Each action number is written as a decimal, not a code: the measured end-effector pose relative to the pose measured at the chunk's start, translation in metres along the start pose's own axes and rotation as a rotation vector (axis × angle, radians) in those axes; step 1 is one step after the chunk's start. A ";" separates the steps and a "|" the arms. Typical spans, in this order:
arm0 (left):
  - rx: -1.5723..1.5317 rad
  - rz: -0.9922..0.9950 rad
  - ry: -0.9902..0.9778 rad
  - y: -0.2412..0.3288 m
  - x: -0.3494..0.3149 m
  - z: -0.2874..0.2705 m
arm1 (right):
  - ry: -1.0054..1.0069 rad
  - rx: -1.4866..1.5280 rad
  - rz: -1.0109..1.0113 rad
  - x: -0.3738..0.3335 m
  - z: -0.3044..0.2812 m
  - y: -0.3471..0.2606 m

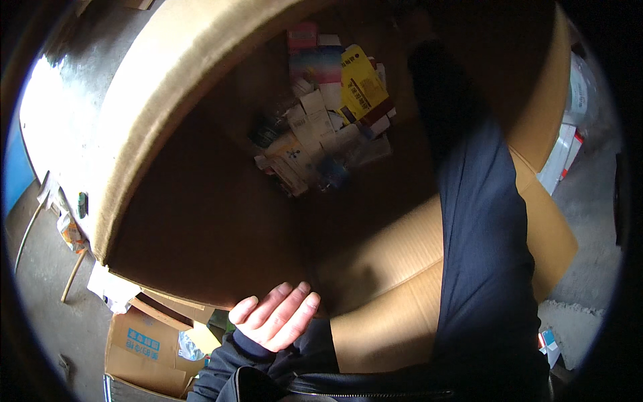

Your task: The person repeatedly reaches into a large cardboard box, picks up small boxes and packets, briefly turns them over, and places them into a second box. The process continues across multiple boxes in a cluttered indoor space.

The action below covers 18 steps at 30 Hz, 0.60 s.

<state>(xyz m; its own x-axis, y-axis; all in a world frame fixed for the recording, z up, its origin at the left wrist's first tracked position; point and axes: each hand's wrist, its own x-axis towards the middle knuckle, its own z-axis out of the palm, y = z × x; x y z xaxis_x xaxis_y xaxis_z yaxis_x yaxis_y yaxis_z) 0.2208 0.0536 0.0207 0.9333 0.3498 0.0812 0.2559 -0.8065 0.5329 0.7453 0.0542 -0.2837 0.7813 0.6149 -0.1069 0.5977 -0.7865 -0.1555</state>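
Observation:
A large brown cardboard box (382, 288) opens in front of me, its inside mostly in deep shadow. At its bottom lies a loose pile of flattened small cartons (311, 127), with a yellow carton (362, 84) on the upper right of the pile. My left hand (278, 318) is at the near rim, its fingers stretched out and slightly bent over the edge, with nothing visible in them. My right arm reaches deep into the box in a dark blue sleeve. At its far end my right hand (416, 27) is almost lost in the dark; its fingers cannot be made out.
A smaller cardboard box (144, 345) with blue print stands at the lower left, clear plastic in it. Sticks (74, 276) and scraps lie on the grey floor at left. Beyond the right wall are white and red cartons (562, 157) and a clear plastic bag (581, 87).

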 end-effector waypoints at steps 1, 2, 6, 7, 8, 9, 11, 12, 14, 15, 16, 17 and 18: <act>0.005 -0.003 -0.003 0.001 0.000 0.000 | -0.008 0.029 -0.021 -0.003 -0.002 0.001; 0.011 -0.005 -0.005 0.001 0.001 0.000 | -0.015 0.062 -0.041 -0.007 -0.003 0.001; 0.011 0.005 -0.041 0.001 0.001 0.000 | -0.023 0.278 -0.146 -0.020 -0.009 0.007; 0.020 0.005 -0.048 0.001 0.001 0.000 | -0.024 0.364 -0.178 -0.024 -0.012 0.010; 0.033 0.012 -0.042 0.001 0.001 0.000 | -0.024 0.455 -0.218 -0.030 -0.016 0.014; 0.029 0.012 -0.028 0.001 0.001 0.000 | -0.034 0.563 -0.258 -0.037 -0.021 0.018; 0.030 0.002 -0.030 0.002 0.001 0.001 | -0.076 0.751 -0.322 -0.057 -0.030 0.025; 0.031 -0.005 -0.038 0.003 0.002 0.001 | -0.118 0.781 -0.307 -0.069 -0.034 0.026; 0.032 -0.004 -0.016 0.005 0.003 0.004 | -0.227 0.704 -0.214 -0.101 -0.039 0.025; 0.036 -0.004 0.000 0.005 0.003 0.004 | -0.285 0.627 -0.157 -0.116 -0.041 0.021; 0.054 0.000 0.019 0.006 0.004 0.006 | -0.331 0.552 -0.096 -0.136 -0.036 0.012; 0.056 -0.005 0.022 0.006 0.004 0.007 | -0.377 0.478 -0.035 -0.156 -0.030 0.001; 0.051 -0.009 0.038 0.007 0.005 0.008 | -0.429 0.407 0.028 -0.176 -0.022 -0.012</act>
<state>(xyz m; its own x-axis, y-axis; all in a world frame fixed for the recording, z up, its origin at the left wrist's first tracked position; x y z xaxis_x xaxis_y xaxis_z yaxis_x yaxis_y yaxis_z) 0.2286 0.0462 0.0181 0.9209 0.3741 0.1091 0.2777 -0.8264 0.4899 0.6049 -0.0462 -0.2410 0.6027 0.6294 -0.4906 0.3946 -0.7694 -0.5023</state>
